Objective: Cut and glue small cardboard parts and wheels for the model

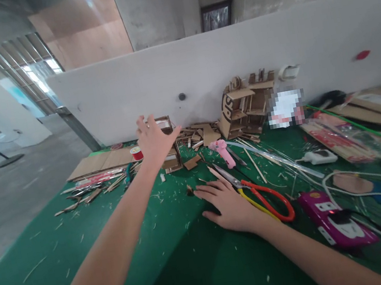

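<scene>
My left hand (156,141) is raised with its fingers apart, in front of a small cardboard box-like piece (172,160) that it partly hides. Nothing shows in its grasp. Low over the green table (155,276), my right hand (225,205) lies with outstretched fingers, beside scissors with orange-red handles (268,197). A thin yellow handle runs partly under the right hand. Close to its fingertips is a small brown scrap (189,190). Beyond it rests a pink hot glue gun (222,153).
A cardboard shelf model (239,109) stands against the white partition (121,86). On the right are a purple power strip (337,220), looping cables and packaged sticks (340,138). Flat cardboard (100,163), a red thread spool (136,153) and loose sticks lie on the left.
</scene>
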`<state>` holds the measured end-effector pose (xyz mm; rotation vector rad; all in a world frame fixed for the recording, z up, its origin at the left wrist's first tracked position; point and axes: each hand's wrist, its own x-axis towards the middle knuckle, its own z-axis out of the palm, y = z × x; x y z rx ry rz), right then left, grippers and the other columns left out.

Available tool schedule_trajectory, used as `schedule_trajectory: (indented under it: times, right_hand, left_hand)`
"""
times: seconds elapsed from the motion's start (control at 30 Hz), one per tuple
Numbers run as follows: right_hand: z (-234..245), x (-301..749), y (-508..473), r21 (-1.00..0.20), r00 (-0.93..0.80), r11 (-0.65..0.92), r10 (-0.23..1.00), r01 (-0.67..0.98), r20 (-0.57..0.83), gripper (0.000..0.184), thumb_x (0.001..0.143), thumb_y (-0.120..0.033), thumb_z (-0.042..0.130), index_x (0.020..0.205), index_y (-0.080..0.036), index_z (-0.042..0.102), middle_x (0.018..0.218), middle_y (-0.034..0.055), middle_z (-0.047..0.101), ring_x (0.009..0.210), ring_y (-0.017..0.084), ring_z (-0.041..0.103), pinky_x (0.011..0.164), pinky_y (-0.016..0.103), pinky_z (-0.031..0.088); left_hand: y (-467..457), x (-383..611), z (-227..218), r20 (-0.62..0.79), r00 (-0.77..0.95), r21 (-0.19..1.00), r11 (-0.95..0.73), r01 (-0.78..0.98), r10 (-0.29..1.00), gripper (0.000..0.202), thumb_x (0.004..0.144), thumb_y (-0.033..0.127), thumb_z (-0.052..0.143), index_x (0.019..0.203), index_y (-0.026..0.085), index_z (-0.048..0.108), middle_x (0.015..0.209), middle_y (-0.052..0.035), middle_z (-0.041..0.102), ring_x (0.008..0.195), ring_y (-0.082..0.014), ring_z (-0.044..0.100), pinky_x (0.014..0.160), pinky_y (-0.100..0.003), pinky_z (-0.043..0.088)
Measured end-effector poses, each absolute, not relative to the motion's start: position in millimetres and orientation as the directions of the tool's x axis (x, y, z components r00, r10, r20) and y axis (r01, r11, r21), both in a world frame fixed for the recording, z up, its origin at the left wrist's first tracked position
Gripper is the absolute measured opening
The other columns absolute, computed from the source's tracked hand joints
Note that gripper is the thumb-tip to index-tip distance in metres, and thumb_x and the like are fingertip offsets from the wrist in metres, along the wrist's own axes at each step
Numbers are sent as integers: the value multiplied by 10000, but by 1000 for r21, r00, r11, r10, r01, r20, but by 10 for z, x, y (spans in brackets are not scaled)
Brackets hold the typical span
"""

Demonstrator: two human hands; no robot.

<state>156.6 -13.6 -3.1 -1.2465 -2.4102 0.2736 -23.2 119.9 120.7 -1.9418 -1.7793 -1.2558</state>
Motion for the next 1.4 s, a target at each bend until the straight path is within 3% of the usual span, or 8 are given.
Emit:
schedule_trajectory:
  times: [0.13,0.37,0.57,0.7,0.9,1.17,1.3,1.4]
  right_hand:
    - [-24,1562,-127,-398,-485,595,802,698,349,484,876,-314,595,1350,-246,527,1393,33,561,1277,265,446,1121,487,299]
    - [-117,1580,-73,-486,-340,570,807,662,482,324,888,-189,547,1210,-198,578,1246,80,638,1203,255,530,1048,473,404]
    - [-126,1589,-66,-537,-247,563,799,629,548,275,900,-147,504,1163,-195,570,1167,103,662,1134,263,588,980,476,470]
    - [-111,1600,-73,-548,-226,584,780,599,583,284,912,-101,448,1142,-208,576,1126,91,671,1062,235,622,929,437,505]
    - [-52,1610,-70,-531,-160,615,728,583,667,208,905,-132,500,1068,-226,588,1040,72,689,997,228,628,870,421,508]
    - [517,1516,-159,-559,-152,641,717,526,680,126,881,-190,583,996,-235,558,992,56,659,977,227,602,873,407,479]
    - [1021,1424,-41,-595,-77,655,700,467,710,153,863,-259,618,966,-237,508,908,38,609,860,200,601,783,360,499]
    - [1317,1375,145,-594,-67,666,689,451,721,166,875,-347,618,920,-240,500,919,31,594,894,193,599,748,333,501]
  left_hand:
    - [1238,-324,1194,660,-89,429,-276,860,746,608,739,456,684,1240,181,474,1249,-179,526,1081,-365,596,915,-517,481]
    - [1069,-811,1262,675,310,298,-632,715,669,543,775,425,662,1243,206,496,1227,-99,558,1164,-268,549,995,-436,444]
    - [940,-950,1292,665,453,291,-765,575,594,371,794,363,638,1129,211,584,1183,-94,594,1130,-260,567,998,-450,441]
    - [881,-975,1373,569,558,324,-788,523,604,360,809,319,607,1159,236,588,1281,-100,553,1243,-279,505,1061,-478,398]
    - [753,-969,1510,437,595,289,-732,617,674,377,787,229,555,1160,272,590,1344,-73,510,1286,-296,460,1069,-523,396]
    - [659,-968,1530,348,530,296,-627,720,773,607,821,504,609,1364,311,421,1395,-89,468,1244,-329,496,980,-476,480]
    - [685,-951,1529,355,579,285,-675,680,733,590,774,523,669,1306,339,490,1352,-73,531,1208,-332,527,943,-468,497]
    - [684,-864,1540,421,611,306,-739,600,670,569,756,506,696,1261,309,522,1307,-72,569,1190,-319,542,973,-481,475]
